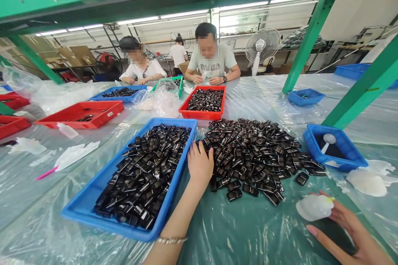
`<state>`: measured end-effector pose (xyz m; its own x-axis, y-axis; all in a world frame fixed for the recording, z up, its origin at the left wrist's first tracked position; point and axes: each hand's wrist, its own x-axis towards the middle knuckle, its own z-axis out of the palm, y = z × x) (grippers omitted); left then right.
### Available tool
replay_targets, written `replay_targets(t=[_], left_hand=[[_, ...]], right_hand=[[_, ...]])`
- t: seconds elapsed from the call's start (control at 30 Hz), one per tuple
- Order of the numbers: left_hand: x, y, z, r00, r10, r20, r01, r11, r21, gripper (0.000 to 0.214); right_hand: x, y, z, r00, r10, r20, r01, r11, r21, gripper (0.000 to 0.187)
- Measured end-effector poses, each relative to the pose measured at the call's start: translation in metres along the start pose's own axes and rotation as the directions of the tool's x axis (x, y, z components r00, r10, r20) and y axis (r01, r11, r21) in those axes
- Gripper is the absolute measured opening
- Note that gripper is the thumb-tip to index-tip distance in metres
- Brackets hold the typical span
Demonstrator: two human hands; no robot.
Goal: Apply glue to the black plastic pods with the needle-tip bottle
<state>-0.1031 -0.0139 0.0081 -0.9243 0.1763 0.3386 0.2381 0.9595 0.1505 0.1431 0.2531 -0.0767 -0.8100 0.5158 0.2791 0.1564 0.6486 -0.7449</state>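
My left hand reaches forward to the near-left edge of a big loose pile of small black parts on the plastic-covered table. Its fingers are bent down together into the parts and the tips are hidden. A blue tray full of the same black parts lies just left of that hand. My right hand is at the lower right, fingers curled around a dark object in the palm. A white pad rests at its fingertips.
A small blue bin with a white scoop stands right of the pile, with white pads beside it. Red trays and another blue tray lie farther back. Two people sit opposite. A green frame post rises at right.
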Motion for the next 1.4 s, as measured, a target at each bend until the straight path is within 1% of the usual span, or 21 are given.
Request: replay_targets(t=[0.03,0.1,0.17,0.23,0.33,0.4,0.47,0.53,0.63,0.7,0.73,0.8,0.9,0.97,1.03,1.1,1.13,1.17,1.27,1.33,1.4], left_hand=[[0.003,0.001,0.004,0.999,-0.038,-0.011,0.038,0.999,-0.017,0.04],[0.001,0.007,0.01,0.997,-0.075,-0.024,0.073,0.996,-0.057,0.038],[-0.007,0.016,0.015,0.997,-0.071,-0.021,0.069,0.992,-0.102,0.036],[-0.017,0.028,0.018,0.999,-0.036,-0.001,0.036,0.988,-0.152,0.035],[-0.031,0.041,0.017,0.998,0.055,0.037,-0.045,0.971,-0.234,0.034],[-0.039,0.043,0.011,0.992,0.113,0.048,-0.095,0.955,-0.28,0.035],[-0.046,0.04,0.0,0.981,0.186,0.048,-0.162,0.935,-0.315,0.037],[-0.056,0.034,-0.014,0.951,0.306,0.046,-0.272,0.897,-0.347,0.04],[-0.074,0.021,-0.033,0.855,0.516,0.047,-0.461,0.798,-0.388,0.039],[-0.088,0.011,-0.043,0.803,0.595,0.048,-0.531,0.749,-0.397,0.038],[-0.093,0.005,-0.046,0.792,0.608,0.05,-0.544,0.741,-0.394,0.037],[-0.102,-0.007,-0.05,0.806,0.588,0.069,-0.523,0.762,-0.381,0.034],[-0.106,-0.018,-0.05,0.85,0.505,0.153,-0.425,0.827,-0.369,0.033],[-0.105,-0.019,-0.047,0.866,0.448,0.223,-0.354,0.863,-0.361,0.031],[-0.102,-0.014,-0.044,0.867,0.408,0.285,-0.303,0.887,-0.35,0.028],[-0.096,-0.008,-0.042,0.846,0.406,0.345,-0.277,0.889,-0.365,0.014],[-0.093,-0.005,-0.042,0.828,0.419,0.372,-0.27,0.881,-0.389,0.006],[-0.09,-0.003,-0.042,0.808,0.437,0.394,-0.262,0.867,-0.425,0.004],[-0.083,-0.001,-0.046,0.764,0.497,0.412,-0.227,0.804,-0.549,0.012],[-0.083,-0.001,-0.049,0.75,0.532,0.394,-0.205,0.752,-0.626,0.012],[-0.088,-0.002,-0.051,0.739,0.563,0.371,-0.188,0.7,-0.688,0.016]], right_hand=[[0.001,-0.004,-0.001,0.998,-0.028,0.052,0.028,1.0,-0.005,0.072],[0.001,-0.013,-0.002,0.989,-0.049,0.139,0.052,0.998,-0.019,0.069],[0.003,-0.024,-0.003,0.986,-0.033,0.161,0.038,0.999,-0.03,0.065],[0.006,-0.036,-0.006,0.986,-0.023,0.165,0.026,1.0,-0.017,0.062],[0.014,-0.056,-0.01,0.989,-0.006,0.147,0.0,0.999,0.038,0.054],[0.018,-0.067,-0.011,0.991,0.025,0.132,-0.033,0.997,0.063,0.049],[0.018,-0.071,-0.011,0.992,0.045,0.115,-0.054,0.996,0.072,0.046],[0.014,-0.069,-0.012,0.994,0.048,0.096,-0.056,0.995,0.083,0.044],[0.001,-0.062,-0.013,0.99,0.076,0.123,-0.087,0.992,0.089,0.045],[-0.008,-0.059,-0.015,0.984,0.101,0.15,-0.115,0.99,0.086,0.046],[-0.012,-0.06,-0.015,0.982,0.104,0.158,-0.119,0.989,0.085,0.046],[-0.018,-0.065,-0.015,0.987,0.09,0.137,-0.103,0.991,0.091,0.042],[-0.02,-0.078,-0.013,0.998,0.045,0.048,-0.049,0.994,0.102,0.033],[-0.019,-0.084,-0.012,0.999,0.042,0.002,-0.042,0.994,0.104,0.031],[-0.02,-0.087,-0.011,0.998,0.056,0.011,-0.057,0.994,0.091,0.032],[-0.02,-0.087,-0.011,0.998,0.062,0.018,-0.063,0.995,0.076,0.033],[-0.021,-0.087,-0.012,0.998,0.063,0.016,-0.064,0.995,0.074,0.033],[-0.021,-0.087,-0.012,0.998,0.061,0.009,-0.062,0.995,0.077,0.033],[-0.02,-0.087,-0.013,0.999,0.05,-0.007,-0.049,0.995,0.089,0.031],[-0.019,-0.085,-0.013,1.0,0.026,-0.002,-0.026,0.998,0.061,0.03],[-0.019,-0.08,-0.013,1.0,-0.003,0.013,0.003,1.0,-0.001,0.029]])
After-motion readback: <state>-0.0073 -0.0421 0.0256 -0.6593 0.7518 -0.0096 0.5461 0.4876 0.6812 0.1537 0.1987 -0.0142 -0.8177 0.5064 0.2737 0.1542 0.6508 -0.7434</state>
